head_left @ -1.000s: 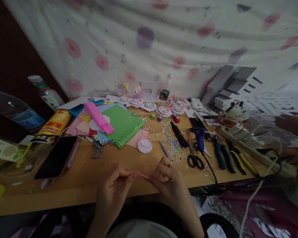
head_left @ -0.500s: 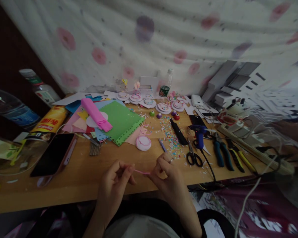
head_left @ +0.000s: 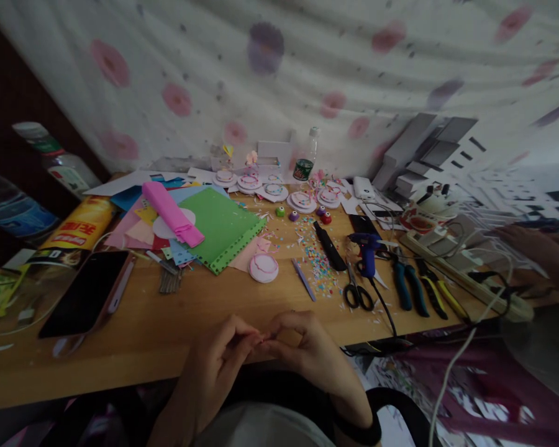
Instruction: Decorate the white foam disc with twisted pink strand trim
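Note:
My left hand [head_left: 221,354] and my right hand [head_left: 305,351] meet at the fingertips above the table's front edge. Both are closed in a pinch on a thin pink strip [head_left: 261,339], of which only a tiny bit shows; the fingers hide the rest. Beyond them lies a white round disc [head_left: 263,270] with a pink line curved along its top. To its right is a slim purple pen-like tool [head_left: 304,280]. Black-handled scissors [head_left: 358,294] and a blue glue gun [head_left: 367,256] lie further right.
Green sheets [head_left: 218,226] and a pink paper roll [head_left: 173,214] lie left of centre, near a phone [head_left: 87,292]. Decorated white discs [head_left: 302,200] stand at the back. Pliers [head_left: 407,285] and a power strip [head_left: 466,279] are right, where another person's hand [head_left: 522,242] shows.
My hands have come together, so the pink strip that was stretched between them is now almost hidden. The purple tool shows more fully. The view has shifted slightly.

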Motion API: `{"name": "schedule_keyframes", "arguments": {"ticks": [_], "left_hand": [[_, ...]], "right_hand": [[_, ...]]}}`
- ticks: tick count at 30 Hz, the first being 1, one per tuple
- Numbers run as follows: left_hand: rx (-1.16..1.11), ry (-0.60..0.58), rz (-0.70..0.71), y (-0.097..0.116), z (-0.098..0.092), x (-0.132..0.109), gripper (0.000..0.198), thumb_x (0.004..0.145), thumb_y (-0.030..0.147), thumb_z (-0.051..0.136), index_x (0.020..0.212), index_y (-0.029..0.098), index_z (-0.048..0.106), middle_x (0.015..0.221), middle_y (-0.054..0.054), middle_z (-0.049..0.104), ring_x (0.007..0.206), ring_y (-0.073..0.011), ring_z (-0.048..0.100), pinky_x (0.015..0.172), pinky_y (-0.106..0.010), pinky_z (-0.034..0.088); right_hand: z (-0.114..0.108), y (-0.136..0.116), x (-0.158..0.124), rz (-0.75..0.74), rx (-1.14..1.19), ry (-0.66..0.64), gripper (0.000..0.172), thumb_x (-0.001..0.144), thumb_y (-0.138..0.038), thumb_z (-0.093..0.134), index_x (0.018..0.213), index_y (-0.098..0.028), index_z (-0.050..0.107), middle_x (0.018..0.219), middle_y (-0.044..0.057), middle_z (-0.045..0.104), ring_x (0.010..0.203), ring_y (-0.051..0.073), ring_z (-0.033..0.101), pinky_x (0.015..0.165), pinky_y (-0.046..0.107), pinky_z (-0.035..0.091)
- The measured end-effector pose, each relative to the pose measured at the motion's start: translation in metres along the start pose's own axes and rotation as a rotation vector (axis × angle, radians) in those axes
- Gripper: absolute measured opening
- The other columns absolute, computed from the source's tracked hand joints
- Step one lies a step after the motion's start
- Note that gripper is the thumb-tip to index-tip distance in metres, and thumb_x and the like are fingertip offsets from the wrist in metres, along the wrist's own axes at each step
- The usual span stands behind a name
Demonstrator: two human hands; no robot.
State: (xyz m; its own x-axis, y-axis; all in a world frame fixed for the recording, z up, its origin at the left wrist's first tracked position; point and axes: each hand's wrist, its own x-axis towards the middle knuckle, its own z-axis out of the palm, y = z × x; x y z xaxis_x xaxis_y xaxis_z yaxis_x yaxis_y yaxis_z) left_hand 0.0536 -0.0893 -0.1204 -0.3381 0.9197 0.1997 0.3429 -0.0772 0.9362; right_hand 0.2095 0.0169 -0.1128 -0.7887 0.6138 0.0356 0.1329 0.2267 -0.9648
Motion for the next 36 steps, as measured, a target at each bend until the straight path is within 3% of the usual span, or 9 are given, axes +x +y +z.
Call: {"name": "schedule_keyframes", "arguments": {"ticks": [6,10,15,21,24,27,30,33,36], "left_hand": [[0.407,0.021,0.35,-0.003,0.001,-0.002,0.024,0.097,0.02,0.052,0.075,0.023,0.061,0.061,0.003,0.066,0.051,-0.0115,0.064,0.053,-0.019,0.045],[0.438,0.029,0.418,0.0,0.001,0.001,0.03,0.096,0.017,0.05,0.067,0.023,0.055,0.052,0.004,0.06,0.043,-0.0104,0.057,0.047,-0.02,0.039],[0.263,0.023,0.252,0.002,0.007,-0.004,0.039,0.095,0.021,0.05,0.055,0.023,0.05,0.042,0.004,0.052,0.037,-0.0105,0.049,0.044,-0.022,0.034],[-0.202,0.07,-0.237,-0.013,0.017,-0.008,0.067,0.099,0.058,0.044,0.041,0.024,0.04,0.03,0.004,0.037,0.03,-0.0117,0.042,0.041,-0.024,0.038],[-0.196,0.148,-0.21,-0.02,0.009,-0.002,0.066,0.095,0.064,0.048,0.044,0.022,0.05,0.041,0.0,0.05,0.042,-0.0133,0.051,0.047,-0.024,0.043],[-0.255,0.166,-0.216,-0.019,0.0,0.003,0.042,0.088,0.059,0.064,0.074,0.021,0.075,0.067,-0.002,0.067,0.06,-0.0141,0.061,0.059,-0.023,0.051],[-0.412,0.155,-0.28,-0.012,0.002,0.004,0.028,0.079,0.05,0.079,0.093,0.026,0.082,0.089,-0.003,0.071,0.073,-0.014,0.065,0.064,-0.022,0.053],[-0.473,0.12,-0.238,-0.007,0.011,0.005,0.022,0.079,0.048,0.08,0.087,0.028,0.084,0.094,-0.005,0.068,0.089,-0.0176,0.065,0.079,-0.025,0.054],[-0.47,0.108,-0.208,-0.009,0.016,0.007,0.02,0.079,0.046,0.08,0.078,0.026,0.084,0.087,-0.005,0.065,0.092,-0.0183,0.062,0.084,-0.027,0.052]], "right_hand": [[0.0,0.002,-0.003,-0.066,-0.113,0.069,0.017,0.088,-0.03,0.078,0.074,-0.021,0.073,0.074,0.0,0.072,0.073,0.017,0.062,0.068,0.028,0.043],[0.001,-0.001,-0.005,-0.122,-0.148,0.095,0.023,0.089,-0.031,0.077,0.07,-0.022,0.068,0.073,-0.001,0.069,0.075,0.017,0.06,0.07,0.029,0.042],[0.004,-0.004,-0.005,-0.213,-0.187,0.105,0.029,0.095,-0.039,0.07,0.072,-0.022,0.067,0.073,0.001,0.068,0.075,0.018,0.06,0.072,0.031,0.043],[0.012,-0.006,-0.002,-0.301,-0.219,0.148,0.032,0.098,-0.044,0.065,0.075,-0.022,0.072,0.07,0.002,0.065,0.07,0.018,0.058,0.071,0.032,0.043],[0.014,-0.001,-0.001,-0.154,-0.142,0.236,0.029,0.092,-0.041,0.073,0.071,-0.021,0.07,0.068,0.001,0.065,0.069,0.018,0.059,0.067,0.03,0.044],[0.014,0.003,0.001,0.013,0.002,0.294,0.029,0.084,-0.041,0.079,0.066,-0.021,0.068,0.065,-0.001,0.065,0.064,0.016,0.058,0.062,0.028,0.044],[0.014,0.004,0.003,0.099,0.109,0.255,0.03,0.079,-0.04,0.08,0.062,-0.02,0.065,0.061,-0.002,0.061,0.06,0.015,0.054,0.059,0.026,0.043],[0.015,0.001,0.004,0.126,0.141,0.211,0.03,0.078,-0.039,0.078,0.06,-0.02,0.061,0.059,-0.004,0.057,0.059,0.013,0.051,0.06,0.026,0.042],[0.017,-0.001,0.004,0.122,0.099,0.205,0.03,0.079,-0.037,0.076,0.061,-0.021,0.059,0.06,-0.004,0.057,0.061,0.014,0.053,0.061,0.026,0.043]]}}
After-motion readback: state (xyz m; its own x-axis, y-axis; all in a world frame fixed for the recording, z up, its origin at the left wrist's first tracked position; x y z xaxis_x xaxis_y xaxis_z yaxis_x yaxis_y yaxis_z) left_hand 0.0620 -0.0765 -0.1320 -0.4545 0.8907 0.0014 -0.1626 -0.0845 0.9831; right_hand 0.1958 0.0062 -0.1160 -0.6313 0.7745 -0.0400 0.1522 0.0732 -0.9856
